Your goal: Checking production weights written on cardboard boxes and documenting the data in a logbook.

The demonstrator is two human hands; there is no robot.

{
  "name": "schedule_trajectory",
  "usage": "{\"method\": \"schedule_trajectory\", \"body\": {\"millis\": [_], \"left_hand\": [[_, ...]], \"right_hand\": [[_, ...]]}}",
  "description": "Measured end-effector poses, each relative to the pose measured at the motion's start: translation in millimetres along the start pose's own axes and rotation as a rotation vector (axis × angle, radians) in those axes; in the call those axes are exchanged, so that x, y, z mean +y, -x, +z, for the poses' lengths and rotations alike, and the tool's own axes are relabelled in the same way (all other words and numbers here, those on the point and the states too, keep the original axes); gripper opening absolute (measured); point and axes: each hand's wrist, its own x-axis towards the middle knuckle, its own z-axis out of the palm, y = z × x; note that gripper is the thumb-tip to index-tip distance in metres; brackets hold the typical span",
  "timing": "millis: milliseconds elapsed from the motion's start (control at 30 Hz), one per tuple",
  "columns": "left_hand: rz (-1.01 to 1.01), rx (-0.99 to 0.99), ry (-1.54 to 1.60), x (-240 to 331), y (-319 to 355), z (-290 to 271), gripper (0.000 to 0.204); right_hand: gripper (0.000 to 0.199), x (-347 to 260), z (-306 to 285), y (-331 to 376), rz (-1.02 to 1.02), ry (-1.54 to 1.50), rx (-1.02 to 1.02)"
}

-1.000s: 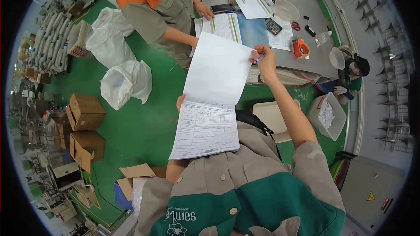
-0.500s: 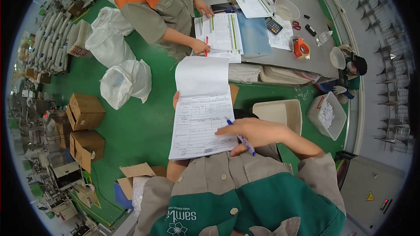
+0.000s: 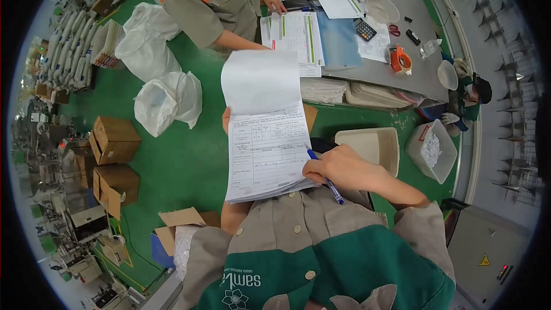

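Head view: the right hand (image 3: 338, 169) has its grip pinched on a blue pen (image 3: 325, 177), tip against the right edge of a printed form (image 3: 267, 152) held upright before the chest. The form's top sheet is folded up and back, its blank side showing. The left hand (image 3: 226, 120) is behind the form's left edge, only fingertips showing; whether its grip is pressed or spread I cannot tell. Past the form stands a grey bench (image 3: 413, 74) with papers, a calculator (image 3: 365, 29) and an orange tape roll (image 3: 400, 60). A co-worker's hand (image 3: 275, 3) rests on the bench. White sacks (image 3: 166, 100) and cardboard boxes (image 3: 115, 138) sit on the green floor (image 3: 183, 166) to the left
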Motion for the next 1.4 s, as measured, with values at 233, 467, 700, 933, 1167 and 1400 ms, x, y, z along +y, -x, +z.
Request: {"method": "schedule_trajectory", "body": {"millis": [233,467,700,933,1167,1400], "left_hand": [[-0.006,0.013,-0.003,1,5,-5,0.059],[0.098,0.026,-0.007,40,26,-11,0.059],[0.286,0.045,-0.011,94,79,-22,0.060],[0.355,0.079,0.013,104,115,-35,0.060],[0.234,0.080,0.058,52,81,-38,0.061],[0.114,0.073,0.058,16,58,-35,0.061]], "right_hand": [[0.014,4,-19,-9,0.037,-0.248,0.090],[0.013,30,-48,-38,0.216,-0.343,0.497],[0.020,77,-57,-76,0.378,-0.250,0.849],[0.031,186,-54,-79,0.484,-0.071,0.873],[0.024,213,-50,-120,0.665,-0.608,0.819],[0.038,204,-56,-100,0.609,-0.901,1.009]]}}
